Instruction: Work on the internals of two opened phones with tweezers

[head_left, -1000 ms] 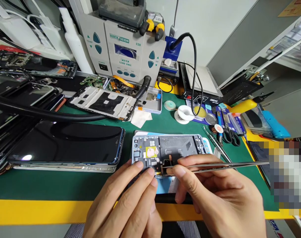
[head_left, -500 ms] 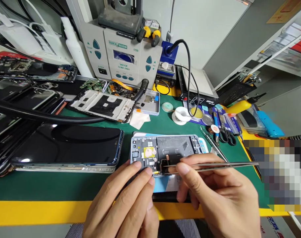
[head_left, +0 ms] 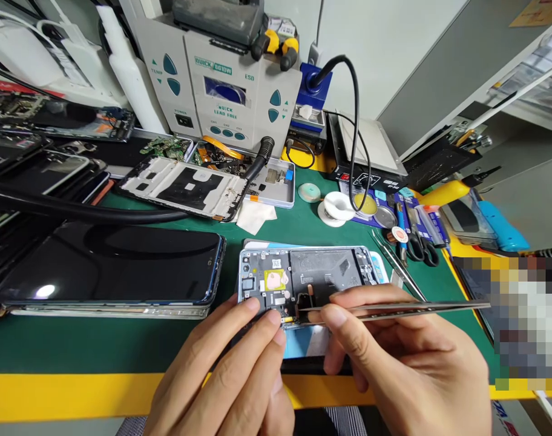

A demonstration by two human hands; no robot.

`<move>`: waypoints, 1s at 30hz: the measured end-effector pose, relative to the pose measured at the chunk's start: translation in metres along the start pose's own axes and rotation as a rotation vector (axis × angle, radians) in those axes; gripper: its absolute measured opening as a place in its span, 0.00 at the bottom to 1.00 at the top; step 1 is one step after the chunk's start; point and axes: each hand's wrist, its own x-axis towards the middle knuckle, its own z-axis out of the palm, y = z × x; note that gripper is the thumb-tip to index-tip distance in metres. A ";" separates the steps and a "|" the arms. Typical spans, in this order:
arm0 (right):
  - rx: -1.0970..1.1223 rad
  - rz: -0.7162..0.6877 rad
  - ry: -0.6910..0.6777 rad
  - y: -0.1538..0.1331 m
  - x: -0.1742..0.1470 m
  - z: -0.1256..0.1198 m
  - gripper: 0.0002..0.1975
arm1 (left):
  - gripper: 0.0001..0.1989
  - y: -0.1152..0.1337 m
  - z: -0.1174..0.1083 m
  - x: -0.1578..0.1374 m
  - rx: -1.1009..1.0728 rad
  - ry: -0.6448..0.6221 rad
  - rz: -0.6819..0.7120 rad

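Note:
An opened phone (head_left: 324,269) lies face down in front of me, its inner frame and dark battery area exposed. A yellow-edged square with pink paste (head_left: 275,280) shows on its left part. My left hand (head_left: 230,357) grips the phone's lower left corner, fingertips on its near edge; the thumb is mostly hidden. Between thumb and fingers of my right hand (head_left: 394,351) is a pair of metal tweezers (head_left: 421,306). Their tips point left and reach the phone's lower middle, by a small dark part. Whether the tips pinch anything I cannot tell. A blue and white pad (head_left: 303,342) shows under the phone.
Left of the phone lies a black-screened phone (head_left: 121,266). Behind are a white phone frame (head_left: 180,189), a hot air station (head_left: 226,91) and a thick black hose (head_left: 76,206). To the right are a solder spool (head_left: 337,208), more tweezers (head_left: 400,266) and scissors (head_left: 421,248).
The camera view has shifted slightly. Both hands, the tweezers and the phone keep nearly the same positions relative to each other.

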 end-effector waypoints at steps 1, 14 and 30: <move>-0.001 0.004 0.002 0.000 0.000 0.000 0.05 | 0.19 0.000 0.001 0.000 0.001 0.006 0.005; -0.029 0.027 0.104 0.001 -0.007 0.007 0.06 | 0.19 0.002 -0.002 -0.001 0.011 -0.009 -0.061; -0.129 -0.051 -0.037 -0.003 0.003 0.000 0.18 | 0.22 0.004 -0.002 -0.003 -0.009 -0.017 -0.063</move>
